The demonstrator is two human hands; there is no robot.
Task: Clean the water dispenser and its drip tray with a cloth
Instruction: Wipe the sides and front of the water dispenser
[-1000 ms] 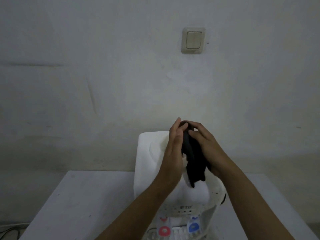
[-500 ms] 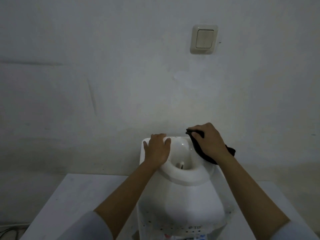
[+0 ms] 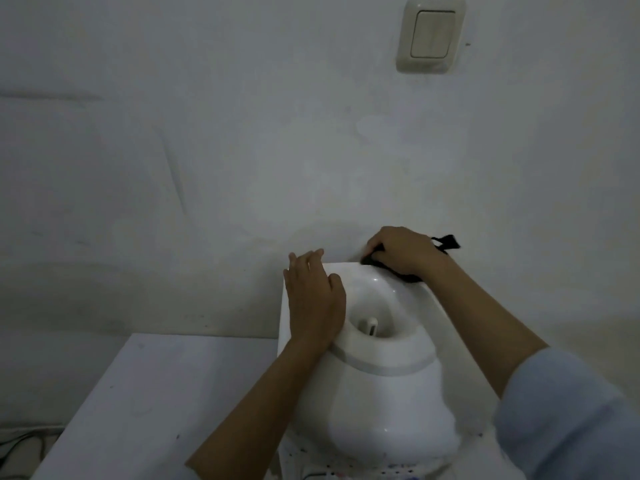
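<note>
**Cloth at the dispenser's back edge**

The white water dispenser (image 3: 384,407) stands on a white table (image 3: 145,403) against the wall. The left hand (image 3: 313,299) lies flat, fingers straight, on its top left side beside the bottle well. The right hand (image 3: 403,252) curls around a black cloth (image 3: 407,277), pressing it onto the rear right corner. A light switch (image 3: 431,34) sits above on the wall.
</note>
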